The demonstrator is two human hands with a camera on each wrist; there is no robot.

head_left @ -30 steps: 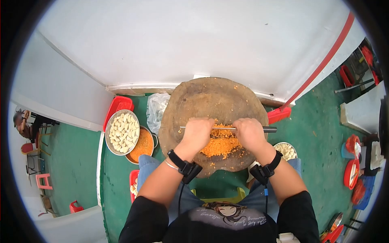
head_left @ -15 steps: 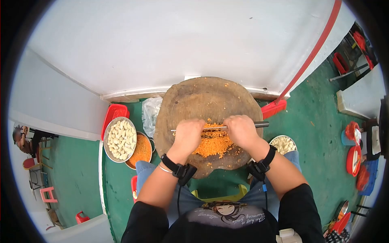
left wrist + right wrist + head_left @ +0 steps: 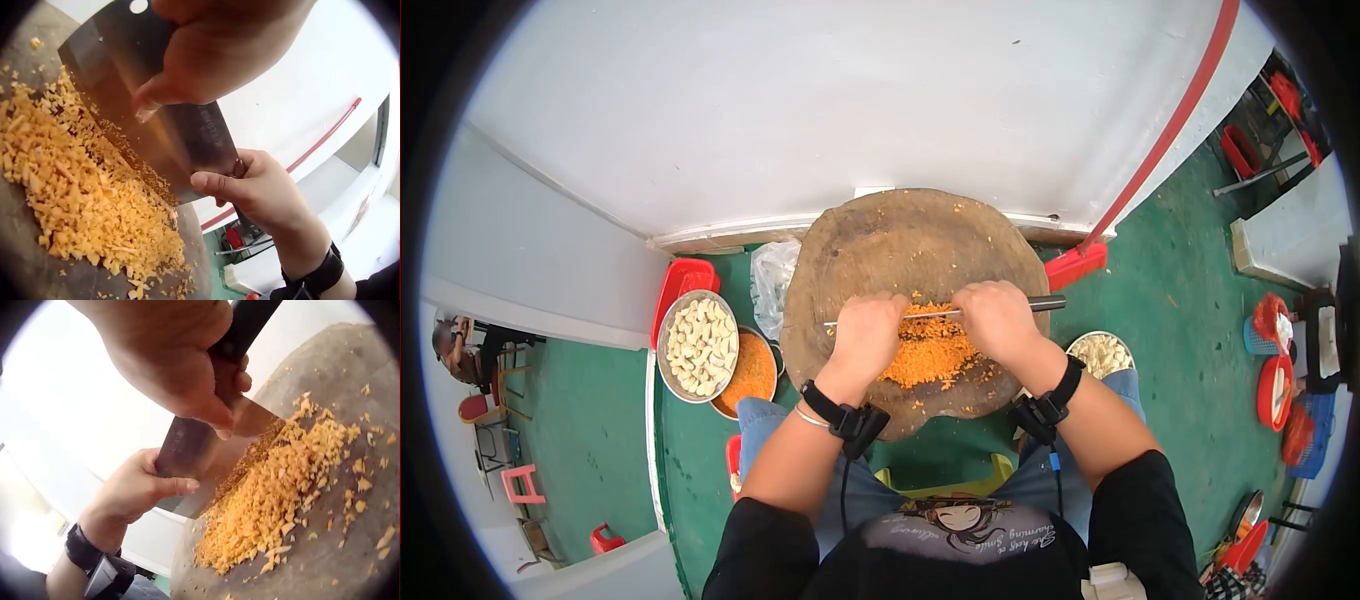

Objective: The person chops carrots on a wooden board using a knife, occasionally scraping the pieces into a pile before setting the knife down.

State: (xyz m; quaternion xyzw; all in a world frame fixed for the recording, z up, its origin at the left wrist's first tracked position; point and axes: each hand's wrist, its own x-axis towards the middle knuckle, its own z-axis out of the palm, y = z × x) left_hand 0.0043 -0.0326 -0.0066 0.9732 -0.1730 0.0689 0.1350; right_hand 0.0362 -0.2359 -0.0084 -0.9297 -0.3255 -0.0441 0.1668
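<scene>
A broad cleaver (image 3: 140, 106) stands on edge over the round wooden block (image 3: 900, 240), its dark handle pointing right in the head view. My left hand (image 3: 867, 335) grips the blade's far end, with the thumb flat on its face. At the handle end my right hand (image 3: 1000, 322) pinches the blade, thumb on the near face, as the right wrist view shows. Finely chopped orange bits (image 3: 262, 494) lie heaped against the near side of the blade, and smaller crumbs stick to the metal. The cleaver's lower edge is hidden behind the heap.
Left of the block are a bowl of pale curved pieces (image 3: 700, 345), a pot of orange mince (image 3: 752, 375), a red basin (image 3: 685, 285) and a plastic bag (image 3: 773, 275). A bowl of pale pieces (image 3: 1102, 352) stands at right. A white wall (image 3: 880, 100) rises behind.
Since a second ago the head view has shifted, moving the scene slightly left. Both hands keep their hold on the cleaver, which lies at nearly the same place over the block.
</scene>
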